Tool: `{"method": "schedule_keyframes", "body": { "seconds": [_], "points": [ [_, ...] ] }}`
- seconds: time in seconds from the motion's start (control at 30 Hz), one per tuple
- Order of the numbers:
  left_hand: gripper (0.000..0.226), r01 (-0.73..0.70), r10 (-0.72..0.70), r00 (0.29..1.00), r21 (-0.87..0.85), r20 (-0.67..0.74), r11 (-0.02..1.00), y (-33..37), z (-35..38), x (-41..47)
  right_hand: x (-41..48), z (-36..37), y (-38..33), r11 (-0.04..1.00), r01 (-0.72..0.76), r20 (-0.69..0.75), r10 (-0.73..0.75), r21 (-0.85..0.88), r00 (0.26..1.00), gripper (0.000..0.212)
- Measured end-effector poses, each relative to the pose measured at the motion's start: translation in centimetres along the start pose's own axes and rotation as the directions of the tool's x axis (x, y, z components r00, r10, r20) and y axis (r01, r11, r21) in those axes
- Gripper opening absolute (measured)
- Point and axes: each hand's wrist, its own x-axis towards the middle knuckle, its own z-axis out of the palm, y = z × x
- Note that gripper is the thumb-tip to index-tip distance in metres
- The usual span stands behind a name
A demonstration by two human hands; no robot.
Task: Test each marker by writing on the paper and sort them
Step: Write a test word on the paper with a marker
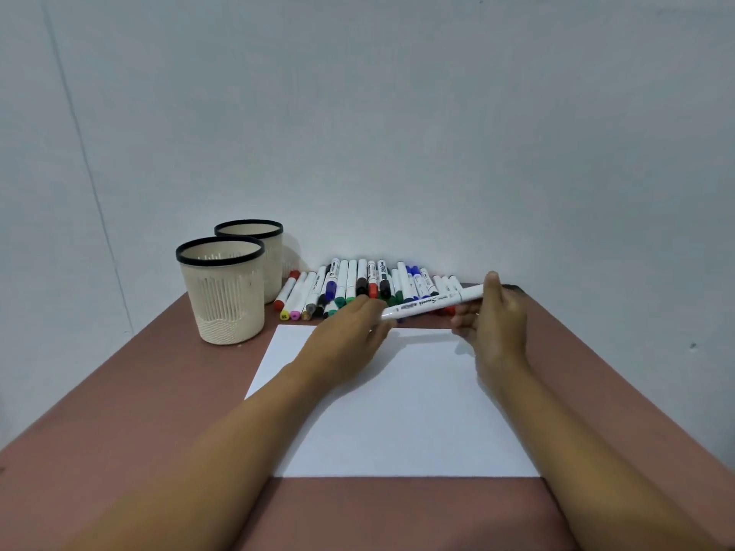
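A white marker [431, 303] is held over the far edge of one paper [397, 411] — gripped by the curled right hand [493, 324], its left end pinched by the left hand [350, 332]. Two cups are seen far left — a near cup [222, 296] and a far cup [264, 248]. The row of markers [352, 278] is too crowded to be counted.

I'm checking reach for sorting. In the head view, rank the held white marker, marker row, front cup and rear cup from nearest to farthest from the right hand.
1. white marker: held in the right hand.
2. marker row: just behind the hand.
3. front cup and rear cup: far left; too close to call.
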Motion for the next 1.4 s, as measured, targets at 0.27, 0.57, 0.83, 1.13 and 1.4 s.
{"method": "schedule_keyframes", "body": {
  "seconds": [0.27, 0.57, 0.83, 1.13, 1.4],
  "points": [
    [0.022, -0.085, 0.084, 0.996, -0.149, -0.012, 0.985, 1.0, 0.3, -0.2, -1.8, 1.7, 1.7, 0.979, -0.171, 0.418, 0.204, -0.115, 0.885, 0.020],
    [0.010, 0.134, -0.083, 0.987, -0.425, 0.136, 0.895, 1.4, 0.4, -0.1, -1.6, 1.6, 2.1, 0.988, -0.082, 0.452, 0.132, -0.129, 0.882, 0.020],
    [0.018, 0.127, -0.090, 0.991, -0.509, 0.097, 0.851, 1.2, -0.2, -0.1, -1.5, 1.7, 1.8, 0.997, -0.064, 0.509, 0.075, -0.039, 0.857, 0.016],
    [0.022, 0.256, -0.248, 0.966, -0.130, 0.079, 0.958, -1.3, -0.4, 0.0, 2.3, -1.6, -0.7, 0.982, -0.097, 0.213, 0.061, 0.161, 0.975, 0.016],
    [0.032, 0.218, -0.218, 0.934, 0.032, 0.282, 0.975, -2.8, 0.5, -0.1, 4.4, -4.6, 1.3, 0.959, 0.061, 0.101, -0.034, -0.277, 0.994, 0.015]
  ]
}}
